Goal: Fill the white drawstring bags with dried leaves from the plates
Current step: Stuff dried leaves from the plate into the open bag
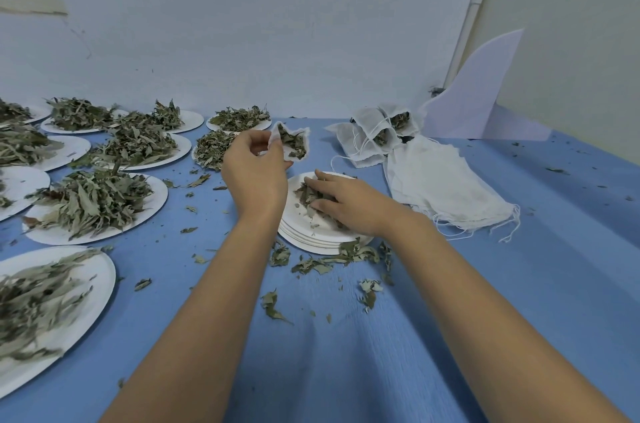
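My left hand (254, 168) holds a white drawstring bag (292, 143) up above the table, its mouth open and dark leaves showing inside. My right hand (343, 202) lies on a stack of white plates (311, 235), fingers curled around a small heap of dried leaves (306, 195) on the top plate. Several filled bags (377, 135) lean together at the back right. A pile of flat, unfilled bags (440, 183) lies beside them, strings trailing off its near end.
Several white plates heaped with dried leaves (93, 201) cover the left half of the blue tablecloth (346, 336). Loose leaf bits (325, 261) are scattered in front of the plate stack. A white curved sheet (474, 93) stands against the back right wall.
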Action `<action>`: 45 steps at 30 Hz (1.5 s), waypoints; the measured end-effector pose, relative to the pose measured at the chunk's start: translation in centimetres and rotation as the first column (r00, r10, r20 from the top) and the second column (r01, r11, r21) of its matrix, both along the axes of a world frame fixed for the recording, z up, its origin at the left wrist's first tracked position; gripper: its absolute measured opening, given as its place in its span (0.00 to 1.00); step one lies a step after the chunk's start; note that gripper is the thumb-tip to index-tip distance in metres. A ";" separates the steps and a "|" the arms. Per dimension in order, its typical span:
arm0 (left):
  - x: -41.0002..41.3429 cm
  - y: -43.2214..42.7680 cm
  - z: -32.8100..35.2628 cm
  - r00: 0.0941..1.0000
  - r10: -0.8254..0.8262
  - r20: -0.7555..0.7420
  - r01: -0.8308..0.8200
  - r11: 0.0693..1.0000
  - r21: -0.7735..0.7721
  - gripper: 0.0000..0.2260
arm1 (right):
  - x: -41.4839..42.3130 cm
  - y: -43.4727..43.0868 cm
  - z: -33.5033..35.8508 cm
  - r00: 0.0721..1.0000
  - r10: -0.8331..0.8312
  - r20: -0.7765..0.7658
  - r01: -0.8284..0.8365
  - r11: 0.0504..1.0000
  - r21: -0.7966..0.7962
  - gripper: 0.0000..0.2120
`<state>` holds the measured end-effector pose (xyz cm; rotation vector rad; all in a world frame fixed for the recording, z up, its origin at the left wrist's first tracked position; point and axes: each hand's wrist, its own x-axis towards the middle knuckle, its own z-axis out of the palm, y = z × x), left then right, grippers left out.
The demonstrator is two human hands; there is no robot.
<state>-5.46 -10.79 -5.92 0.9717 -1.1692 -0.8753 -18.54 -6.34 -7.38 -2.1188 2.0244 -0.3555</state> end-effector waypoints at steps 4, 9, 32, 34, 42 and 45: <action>-0.1 0.0 0.0 1.000 0.002 0.016 -0.002 1.000 0.000 0.03 | 0.1 0.4 -0.1 0.999 -0.006 0.039 0.007 1.000 -0.026 0.21; -0.1 0.1 -0.1 1.000 -0.002 0.016 0.002 1.000 0.001 0.03 | 1.2 0.4 0.5 0.989 -0.095 0.109 0.106 0.990 -0.096 0.23; -0.1 0.0 -0.4 1.000 0.001 0.005 -0.001 1.000 -0.021 0.04 | 4.2 -0.3 -1.2 0.901 -0.430 0.055 0.433 0.884 -0.179 0.08; -0.1 0.0 -0.5 1.000 -0.003 0.022 0.003 1.000 -0.023 0.04 | 4.0 -0.3 -1.3 0.902 -0.427 0.059 0.430 0.879 -0.207 0.08; 0.0 -0.1 -0.7 0.997 -0.004 0.072 0.005 1.000 -0.021 0.02 | 3.3 0.0 -1.5 0.926 -0.271 0.264 0.357 0.857 -0.371 0.11; 0.0 -0.2 -0.8 0.998 -0.002 0.069 0.002 1.000 -0.011 0.02 | 3.0 0.0 -1.4 0.941 -0.203 0.272 0.293 0.889 -0.351 0.18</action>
